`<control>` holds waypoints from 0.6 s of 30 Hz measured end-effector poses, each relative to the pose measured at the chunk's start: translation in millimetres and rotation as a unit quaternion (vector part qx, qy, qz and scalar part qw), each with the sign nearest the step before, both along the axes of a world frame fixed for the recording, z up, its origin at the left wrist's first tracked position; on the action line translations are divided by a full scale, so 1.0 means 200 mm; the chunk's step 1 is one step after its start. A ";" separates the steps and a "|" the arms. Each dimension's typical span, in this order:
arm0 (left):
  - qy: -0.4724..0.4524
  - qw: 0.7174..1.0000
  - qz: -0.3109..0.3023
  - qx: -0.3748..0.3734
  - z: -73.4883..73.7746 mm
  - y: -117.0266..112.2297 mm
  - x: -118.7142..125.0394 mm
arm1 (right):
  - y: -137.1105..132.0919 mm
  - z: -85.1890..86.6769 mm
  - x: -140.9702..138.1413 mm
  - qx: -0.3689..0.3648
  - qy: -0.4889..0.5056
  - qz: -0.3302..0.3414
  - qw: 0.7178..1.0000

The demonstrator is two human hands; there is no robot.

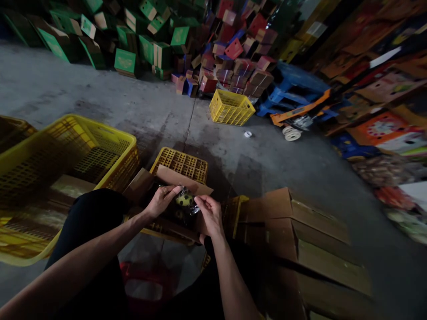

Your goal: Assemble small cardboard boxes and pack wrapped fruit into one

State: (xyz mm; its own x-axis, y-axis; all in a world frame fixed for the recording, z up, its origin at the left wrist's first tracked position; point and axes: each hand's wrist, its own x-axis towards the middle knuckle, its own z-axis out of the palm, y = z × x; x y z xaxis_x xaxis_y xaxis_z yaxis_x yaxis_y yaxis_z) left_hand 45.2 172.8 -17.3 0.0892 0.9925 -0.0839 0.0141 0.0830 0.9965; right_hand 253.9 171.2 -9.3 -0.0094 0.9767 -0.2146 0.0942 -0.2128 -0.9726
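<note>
A small yellow-green item with dark spots, wrapped in clear plastic [184, 199], is held between my two hands; its kind is unclear. My left hand [162, 200] pinches one end of the wrapper between thumb and fingers. At the other end, the fingers of my right hand [209, 212] are closed on the plastic. Below them an open cardboard box [182, 178] has its flaps spread, and its dark inside is hard to make out. The box rests on a yellow plastic crate [187, 162] between my knees.
A large yellow crate [122, 158] with cardboard in it stands on the left. Closed cardboard boxes [320, 240] are stacked on the right. Farther off are a small yellow crate [231, 108], an orange pallet jack [302, 109], blue pallets [287, 89] and piled green cartons [126, 61].
</note>
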 end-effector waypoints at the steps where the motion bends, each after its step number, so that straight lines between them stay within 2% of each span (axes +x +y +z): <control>1: -0.012 1.000 0.002 -0.007 0.00 0.00 0.01 | 0.00 0.00 0.00 0.002 0.003 -0.005 1.000; 5: -0.021 1.000 0.009 -0.016 0.02 0.00 0.02 | 0.00 0.00 -0.01 -0.007 0.022 -0.020 1.000; 12: 0.109 0.991 -0.019 0.072 -0.01 0.00 0.03 | 0.00 -0.05 -0.01 0.003 -0.032 0.026 0.999; 15: 0.110 0.991 -0.034 0.070 -0.02 0.00 0.03 | 0.00 -0.07 -0.01 0.011 -0.057 0.018 0.998; 18: 0.072 0.996 -0.032 0.036 -0.01 0.00 0.02 | 0.00 -0.08 -0.01 0.022 -0.053 -0.002 0.998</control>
